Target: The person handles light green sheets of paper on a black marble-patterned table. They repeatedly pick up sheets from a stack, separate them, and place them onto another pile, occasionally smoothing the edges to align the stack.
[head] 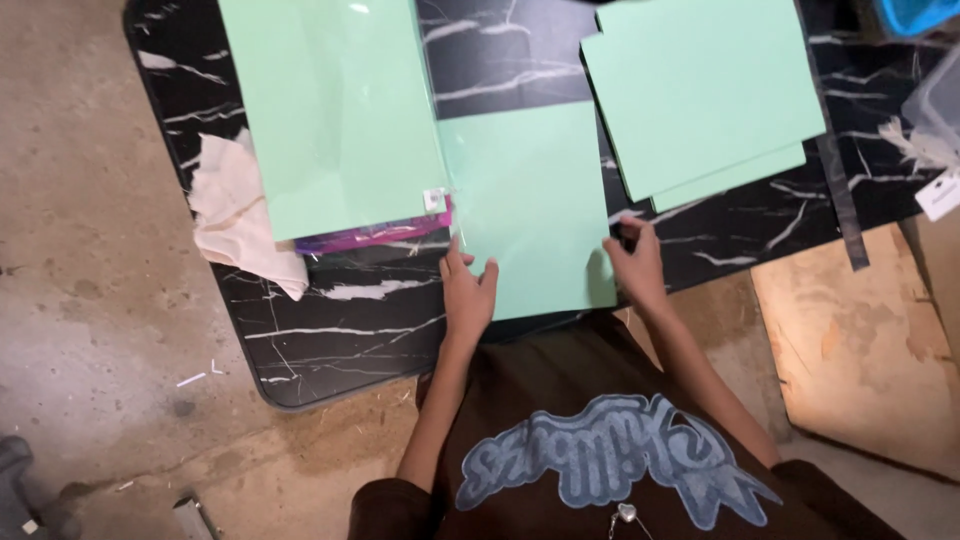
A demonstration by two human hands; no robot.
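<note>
A mint-green sheet of paper [530,200] lies on the black marbled table [330,330], its near edge hanging over the table's front. My left hand [467,292] rests flat on the sheet's lower left corner, fingers apart. At the sheet's lower right edge my right hand [634,262] pinches the paper, fingers curled on it. A large pack of the same green paper in clear wrap [335,110] sits to the left, overlapping a purple packet [372,236]. A loose stack of green sheets [700,90] lies at the upper right.
A crumpled white cloth [238,215] lies at the table's left edge. A clear plastic box [938,105] with a tag stands at the right, a blue bin [915,14] behind it. A brown board [865,340] rests on the concrete floor [90,300] to the right.
</note>
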